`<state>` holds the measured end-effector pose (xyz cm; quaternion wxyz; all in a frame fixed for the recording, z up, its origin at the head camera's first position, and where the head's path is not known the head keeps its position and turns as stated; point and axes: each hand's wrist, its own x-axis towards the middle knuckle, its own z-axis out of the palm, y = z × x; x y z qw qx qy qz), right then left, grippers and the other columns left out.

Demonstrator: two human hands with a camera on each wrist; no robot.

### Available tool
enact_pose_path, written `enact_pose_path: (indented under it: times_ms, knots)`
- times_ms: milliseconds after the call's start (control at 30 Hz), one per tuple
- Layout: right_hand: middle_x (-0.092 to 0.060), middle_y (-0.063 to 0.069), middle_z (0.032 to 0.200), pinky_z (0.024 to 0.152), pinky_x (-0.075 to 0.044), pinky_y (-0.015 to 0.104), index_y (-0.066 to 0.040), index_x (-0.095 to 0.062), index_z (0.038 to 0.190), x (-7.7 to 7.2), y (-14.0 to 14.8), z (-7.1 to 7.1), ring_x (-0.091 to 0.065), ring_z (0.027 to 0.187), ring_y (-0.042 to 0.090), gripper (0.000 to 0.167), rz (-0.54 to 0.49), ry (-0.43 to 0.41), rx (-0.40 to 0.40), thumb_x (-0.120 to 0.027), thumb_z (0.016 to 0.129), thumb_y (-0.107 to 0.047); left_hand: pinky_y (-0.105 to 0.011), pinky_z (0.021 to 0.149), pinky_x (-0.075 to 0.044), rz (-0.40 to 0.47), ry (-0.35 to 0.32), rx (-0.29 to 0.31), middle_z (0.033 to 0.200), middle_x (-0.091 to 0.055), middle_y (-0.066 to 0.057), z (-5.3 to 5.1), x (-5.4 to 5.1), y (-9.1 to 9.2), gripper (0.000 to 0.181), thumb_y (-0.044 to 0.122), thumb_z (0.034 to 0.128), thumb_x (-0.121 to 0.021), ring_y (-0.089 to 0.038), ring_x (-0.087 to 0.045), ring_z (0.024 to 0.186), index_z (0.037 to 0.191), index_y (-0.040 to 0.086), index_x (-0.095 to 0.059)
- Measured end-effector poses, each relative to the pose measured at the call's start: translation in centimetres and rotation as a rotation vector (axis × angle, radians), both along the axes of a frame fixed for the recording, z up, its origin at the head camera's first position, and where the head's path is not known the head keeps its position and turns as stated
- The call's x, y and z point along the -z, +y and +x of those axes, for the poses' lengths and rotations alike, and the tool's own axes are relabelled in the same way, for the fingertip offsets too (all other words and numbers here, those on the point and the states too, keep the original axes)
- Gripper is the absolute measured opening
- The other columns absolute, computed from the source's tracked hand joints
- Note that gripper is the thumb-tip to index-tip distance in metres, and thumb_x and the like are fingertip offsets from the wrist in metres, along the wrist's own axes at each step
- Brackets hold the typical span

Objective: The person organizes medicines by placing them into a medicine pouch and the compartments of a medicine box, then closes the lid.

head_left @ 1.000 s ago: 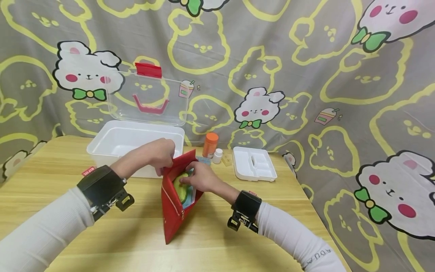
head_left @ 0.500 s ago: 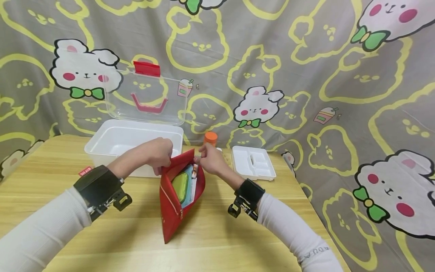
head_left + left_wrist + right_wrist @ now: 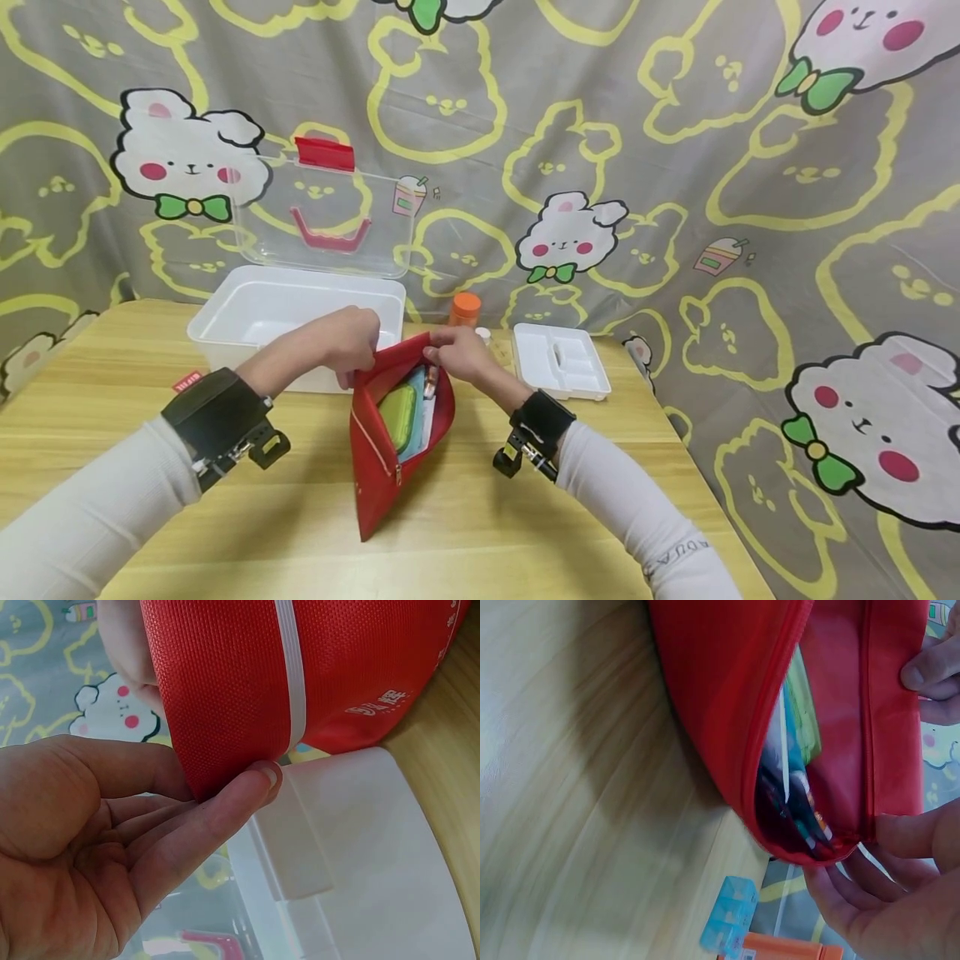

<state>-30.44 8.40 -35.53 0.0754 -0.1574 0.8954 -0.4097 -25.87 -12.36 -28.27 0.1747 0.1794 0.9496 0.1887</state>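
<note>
A red zip pouch [image 3: 375,475] stands tilted on the table, its mouth gaping toward me. Inside lie a green packet [image 3: 397,417], a blue packet [image 3: 793,739] and several smaller items too crowded to name. My left hand [image 3: 350,340] pinches the flap's left corner between thumb and fingers, seen closely in the left wrist view on the red fabric [image 3: 225,682] near a white elastic band [image 3: 292,675]. At the opposite corner, my right hand [image 3: 461,352] pinches the flap by the zip's end, thumb inside and fingers behind in the right wrist view.
Behind my left hand sits a white box [image 3: 300,292] with its clear lid [image 3: 258,225] raised. An orange bottle [image 3: 466,308], a small white bottle [image 3: 483,335] and a white compartment tray [image 3: 534,367] stand at the back. A blue pill organizer [image 3: 731,911] lies beside the orange bottle.
My right hand has come out of the pouch, where it was on the green packet, and moved to the flap's right corner, which it now pinches. The left hand keeps its hold.
</note>
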Motion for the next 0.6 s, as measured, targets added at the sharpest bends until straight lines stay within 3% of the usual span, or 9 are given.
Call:
enact_pose_path:
  times_ms: [300,433,600]
  knots:
    - [-0.068,0.009,0.092,0.068,-0.057,0.026,-0.001,-0.075,0.096,0.1,0.9,-0.3,-0.061,0.081,0.016,0.016,-0.013,-0.015,0.016,-0.065,0.097,-0.014,-0.028,0.057,-0.060,0.019,-0.001,0.028,0.065,-0.070,-0.009,-0.1,0.3,-0.1,0.016,-0.004,0.0879,-0.054,-0.016,-0.071,0.054,0.082,-0.002,-0.069]
    - [-0.062,0.006,0.083,0.070,-0.061,0.034,-0.001,-0.071,0.085,0.0,1.5,-0.2,-0.061,0.076,0.015,0.018,-0.004,-0.007,0.019,-0.066,0.096,-0.014,-0.029,0.059,-0.061,0.031,-0.031,0.030,0.067,-0.070,-0.010,-0.1,0.3,0.0,0.016,-0.003,0.0887,-0.054,-0.017,-0.072,0.055,0.085,-0.003,-0.070]
    - [-0.063,0.005,0.083,0.074,-0.062,0.041,-0.002,-0.072,0.085,-0.1,2.3,0.0,-0.063,0.071,0.013,0.019,0.020,-0.008,0.051,-0.067,0.096,-0.016,-0.030,0.060,-0.061,0.015,-0.042,0.027,0.067,-0.070,-0.010,-0.1,0.3,0.4,0.014,-0.002,0.0888,-0.056,-0.017,-0.071,0.055,0.085,-0.002,-0.070]
